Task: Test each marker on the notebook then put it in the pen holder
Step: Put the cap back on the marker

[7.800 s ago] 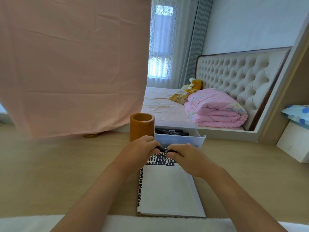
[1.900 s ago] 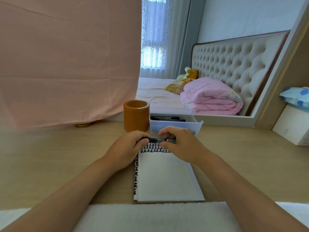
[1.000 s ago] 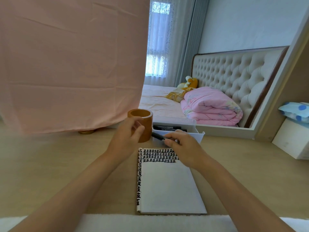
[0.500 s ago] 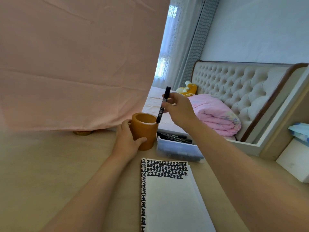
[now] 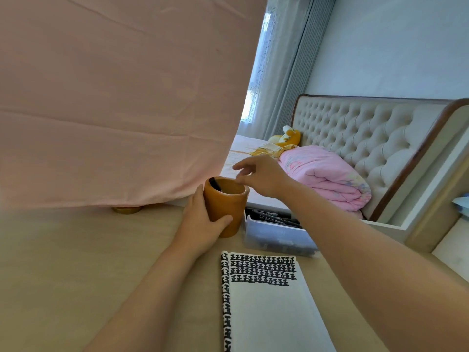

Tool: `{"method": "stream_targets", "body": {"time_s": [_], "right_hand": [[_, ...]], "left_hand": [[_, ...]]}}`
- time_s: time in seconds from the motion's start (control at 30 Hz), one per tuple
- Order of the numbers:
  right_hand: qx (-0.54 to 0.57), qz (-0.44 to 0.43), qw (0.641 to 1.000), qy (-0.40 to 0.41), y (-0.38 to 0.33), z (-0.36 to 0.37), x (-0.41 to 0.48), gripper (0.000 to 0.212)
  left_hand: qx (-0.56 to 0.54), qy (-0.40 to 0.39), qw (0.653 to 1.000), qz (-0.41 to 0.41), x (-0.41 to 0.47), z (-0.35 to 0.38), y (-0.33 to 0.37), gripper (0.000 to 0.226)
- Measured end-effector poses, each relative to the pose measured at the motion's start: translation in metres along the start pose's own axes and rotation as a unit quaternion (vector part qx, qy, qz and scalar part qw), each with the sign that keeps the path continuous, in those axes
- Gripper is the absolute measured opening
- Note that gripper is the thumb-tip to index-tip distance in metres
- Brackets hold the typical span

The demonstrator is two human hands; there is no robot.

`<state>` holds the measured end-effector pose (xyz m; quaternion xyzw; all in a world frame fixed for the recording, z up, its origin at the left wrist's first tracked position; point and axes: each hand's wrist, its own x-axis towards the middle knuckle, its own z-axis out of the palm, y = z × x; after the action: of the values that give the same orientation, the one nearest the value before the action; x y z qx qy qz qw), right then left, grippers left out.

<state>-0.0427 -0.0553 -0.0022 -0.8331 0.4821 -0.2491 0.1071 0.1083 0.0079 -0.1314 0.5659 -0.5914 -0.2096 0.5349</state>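
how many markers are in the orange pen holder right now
1 that shows: a black marker leaning against the left inner wall of the pen holder. Its depths are hidden, so more could lie lower down.

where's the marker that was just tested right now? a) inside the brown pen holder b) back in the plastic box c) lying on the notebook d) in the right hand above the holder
a, the marker leans inside the brown pen holder, its black end at the rim, while the right hand above it is open and empty and the left hand grips the holder's side.
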Motion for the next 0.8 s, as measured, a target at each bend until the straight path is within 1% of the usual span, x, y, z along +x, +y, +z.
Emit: {"method": "stream_targets", "body": {"time_s": [0.07,0.1,0.2,0.23,0.3,0.4,0.53,0.6,0.67,0.73,0.8], "right_hand": [[-0.045,-0.003,0.999,0.012,0.016,-0.006,-0.007,0.015],[-0.079,0.004,0.997,-0.005,0.025,-0.008,-0.012,0.011],[-0.185,0.051,0.976,-0.1,0.052,-0.008,-0.029,0.013],[-0.206,0.06,0.969,-0.12,0.059,-0.006,-0.034,0.015],[-0.215,0.067,0.965,-0.136,0.067,-0.002,-0.04,0.019],[-0.196,0.069,0.968,-0.14,0.07,0.004,-0.037,0.023],[-0.213,0.056,0.965,-0.144,0.07,0.011,-0.03,0.02],[-0.223,0.029,0.965,-0.135,0.067,0.009,-0.03,0.018],[-0.229,-0.011,0.968,-0.1,0.062,0.001,-0.033,0.017],[-0.21,-0.037,0.976,-0.048,0.056,-0.009,-0.042,0.015],[-0.165,-0.042,0.985,-0.001,0.05,-0.018,-0.056,0.012]], "left_hand": [[0.01,0.01,1.0,-0.004,0.0,0.001,0.0,0.096],[0.013,0.012,1.0,-0.001,0.001,0.002,-0.001,0.094],[0.017,0.0,1.0,0.016,0.003,0.0,-0.001,0.092],[0.019,-0.006,1.0,0.018,0.003,0.0,-0.001,0.092],[0.02,-0.013,1.0,0.016,0.002,0.0,-0.001,0.092],[0.017,-0.015,1.0,0.021,0.001,0.001,0.0,0.091],[0.013,-0.016,1.0,0.022,0.002,0.001,-0.003,0.09],[0.016,-0.021,0.999,0.022,0.001,-0.001,-0.002,0.091],[0.025,-0.004,0.999,0.022,0.001,-0.003,0.002,0.089],[0.043,0.046,0.998,0.018,0.0,-0.007,0.013,0.084],[0.054,0.11,0.992,0.041,0.0,-0.011,0.025,0.074]]}}
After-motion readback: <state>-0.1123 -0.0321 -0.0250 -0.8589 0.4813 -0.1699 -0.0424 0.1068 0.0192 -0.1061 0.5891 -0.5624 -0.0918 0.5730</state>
